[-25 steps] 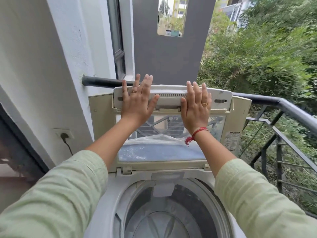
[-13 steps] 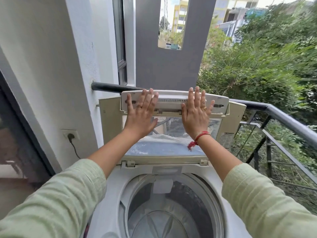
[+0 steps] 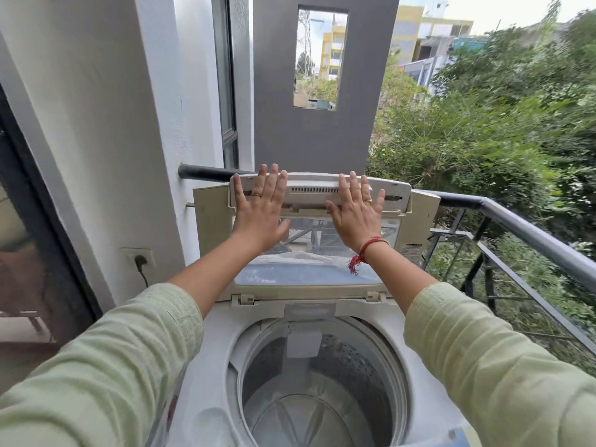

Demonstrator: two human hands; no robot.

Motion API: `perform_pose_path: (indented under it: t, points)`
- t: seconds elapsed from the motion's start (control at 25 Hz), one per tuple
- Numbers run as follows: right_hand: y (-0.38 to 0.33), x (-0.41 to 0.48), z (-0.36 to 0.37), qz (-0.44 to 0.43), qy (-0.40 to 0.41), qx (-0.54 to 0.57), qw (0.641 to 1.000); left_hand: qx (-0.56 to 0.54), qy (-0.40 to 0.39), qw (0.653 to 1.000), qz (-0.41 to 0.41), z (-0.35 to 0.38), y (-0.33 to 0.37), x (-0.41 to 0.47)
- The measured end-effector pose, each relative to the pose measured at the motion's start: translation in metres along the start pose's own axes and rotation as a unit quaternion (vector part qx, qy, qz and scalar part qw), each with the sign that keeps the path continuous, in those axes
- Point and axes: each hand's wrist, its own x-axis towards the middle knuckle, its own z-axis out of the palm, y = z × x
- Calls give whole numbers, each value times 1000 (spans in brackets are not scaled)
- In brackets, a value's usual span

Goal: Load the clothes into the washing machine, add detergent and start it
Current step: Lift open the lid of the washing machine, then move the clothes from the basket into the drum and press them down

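A white top-loading washing machine (image 3: 206, 343) stands in front of me with its folding lid (image 3: 316, 191) raised upright. The steel drum (image 3: 351, 366) below is open, and I see no clothes in it. My left hand (image 3: 259, 211) presses flat on the left part of the lid's upper panel, fingers spread. My right hand (image 3: 356, 214) lies flat on the right part, fingers apart, with a red thread on the wrist. Neither hand holds anything. No clothes or detergent are in view.
A white wall with a plugged-in socket (image 3: 139, 258) is on the left, beside a dark door frame (image 3: 38, 201). A black balcony railing (image 3: 529, 233) runs behind the machine and along the right. Trees and buildings lie beyond.
Both hands have pushed the lid further back and it now stands more upright. The hands sit flatter with fingers more spread. My view has lifted and pulled back a little.
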Motion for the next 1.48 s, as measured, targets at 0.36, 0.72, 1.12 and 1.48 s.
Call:
perform_pose_path:
  t: [0.36, 0.72, 1.12, 1.48]
  points:
    - [-36, -72, -78, -101, 174, 140, 969, -179, 70, 979, -67, -31, -8, -95]
    - [-90, -243, -25, -169, -48, 303, 936, -191, -74, 927, -314, -56, -11, -351]
    - [-221, -303, 5, -278, -169, 364, 872, -129, -169, 868, -448, -51, -90, -508]
    - [-419, -264, 163, -286, -314, 208, 881, -195, -294, 823, -445, 110, -251, -533]
